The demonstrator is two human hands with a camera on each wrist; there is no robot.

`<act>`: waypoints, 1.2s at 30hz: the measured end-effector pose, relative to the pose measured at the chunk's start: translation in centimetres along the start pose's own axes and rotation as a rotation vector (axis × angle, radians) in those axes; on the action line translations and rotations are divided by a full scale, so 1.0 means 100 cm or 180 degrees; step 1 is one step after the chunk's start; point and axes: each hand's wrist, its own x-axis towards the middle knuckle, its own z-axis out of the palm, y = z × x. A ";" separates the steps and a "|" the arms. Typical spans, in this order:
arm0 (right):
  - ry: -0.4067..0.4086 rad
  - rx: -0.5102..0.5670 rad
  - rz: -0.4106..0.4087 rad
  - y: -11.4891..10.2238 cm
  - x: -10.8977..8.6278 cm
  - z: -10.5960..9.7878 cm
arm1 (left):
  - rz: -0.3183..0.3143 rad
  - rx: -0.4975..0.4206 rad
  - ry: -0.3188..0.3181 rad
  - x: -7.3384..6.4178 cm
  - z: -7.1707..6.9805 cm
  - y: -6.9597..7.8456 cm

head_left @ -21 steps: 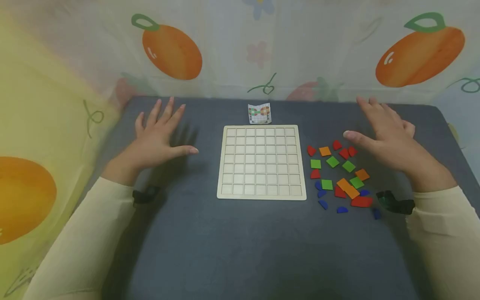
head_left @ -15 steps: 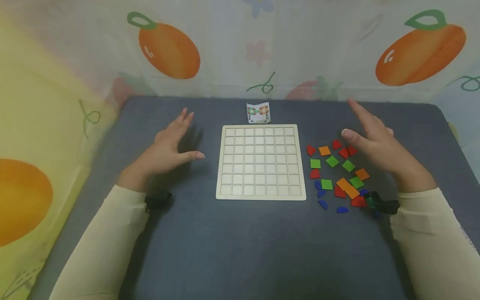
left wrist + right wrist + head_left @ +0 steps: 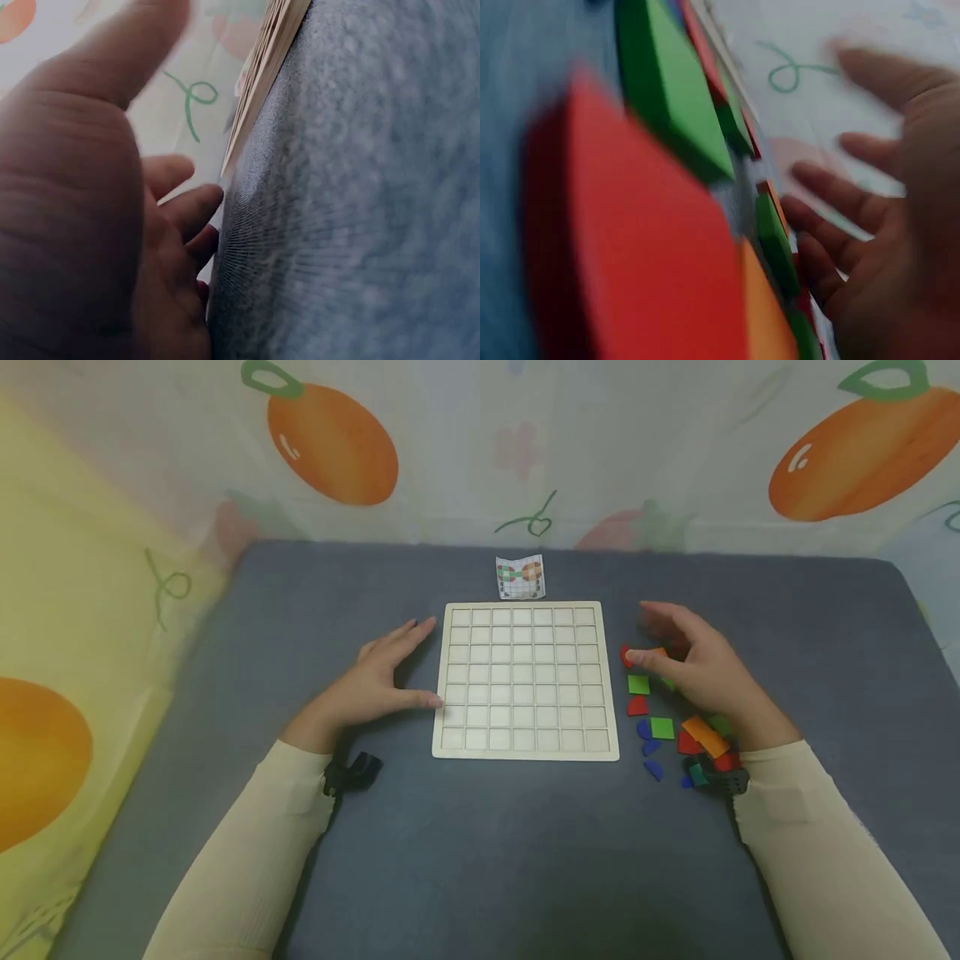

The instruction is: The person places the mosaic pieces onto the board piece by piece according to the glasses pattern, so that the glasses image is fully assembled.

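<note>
A pale wooden grid board (image 3: 525, 681) lies on the grey table, its squares bare. My left hand (image 3: 367, 685) is beside its left edge, fingers spread and thumb tip at the rim; whether it touches, I cannot tell. The left wrist view shows this hand (image 3: 90, 195) holding nothing. Over the coloured pieces right of the board hovers my right hand (image 3: 701, 664), its fingers loosely bent. In the right wrist view nothing is visible in that hand (image 3: 877, 210). Nearby lie a green square (image 3: 639, 684), a red piece (image 3: 637, 706), an orange piece (image 3: 705, 737) and blue half-rounds (image 3: 653, 770).
Behind the board is a small printed card (image 3: 521, 578) with a red, green and orange pattern. A curtain printed with fruit (image 3: 333, 443) hangs along the table's far side. Dark wrist cameras (image 3: 352, 774) sit close to the tabletop under both wrists.
Both hands have moved inward and lower: the left to the right, reaching the board's left edge, and the right to the left, over the pieces. The head view has shifted slightly.
</note>
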 end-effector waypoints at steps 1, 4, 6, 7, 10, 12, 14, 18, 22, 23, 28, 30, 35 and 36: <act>-0.0005 -0.0098 -0.0023 0.002 0.001 0.002 | 0.0037 0.0064 -0.0005 0.000 0.001 0.000; 0.0012 -0.0381 -0.0122 0.005 0.003 0.006 | 0.0184 0.0226 -0.0015 0.001 0.001 0.003; 0.0049 -0.0555 -0.0217 0.006 0.004 0.007 | 0.0255 0.0332 -0.0040 0.001 -0.001 0.005; 0.0062 -0.0593 -0.0244 0.005 0.004 0.007 | 0.0271 0.0371 -0.0058 0.001 -0.002 0.006; 0.0061 -0.0627 -0.0316 0.003 0.004 0.008 | 0.0263 0.0417 -0.0097 0.000 -0.004 0.009; 0.0048 -0.0610 -0.0342 0.002 0.004 0.009 | 0.0245 0.0447 -0.0126 0.000 -0.005 0.010; 0.0041 -0.0598 -0.0381 0.002 0.004 0.009 | 0.0245 0.0473 -0.0143 -0.001 -0.005 0.009; 0.0079 -0.0578 -0.0465 0.001 0.005 0.009 | 0.0254 0.0514 -0.0155 -0.001 -0.004 0.007; 0.0211 -0.0543 -0.0402 0.000 0.003 0.011 | 0.0242 0.0519 -0.0162 -0.002 -0.003 0.007; 0.0252 -0.0528 -0.0340 0.000 0.002 0.012 | 0.0242 0.0518 -0.0171 -0.002 -0.003 0.007; 0.0461 -0.0441 -0.0158 0.000 -0.002 0.017 | 0.0218 0.0510 -0.0193 -0.002 -0.002 0.007; 0.0540 -0.0419 -0.0185 0.001 -0.003 0.018 | 0.0213 0.0498 -0.0197 -0.001 -0.002 0.007; 0.0731 -0.0321 -0.0150 -0.001 -0.005 0.018 | 0.0191 0.0487 -0.0234 -0.001 0.000 0.007; 0.0748 -0.0279 -0.0112 -0.002 -0.005 0.017 | 0.0178 0.0490 -0.0241 -0.002 0.000 0.007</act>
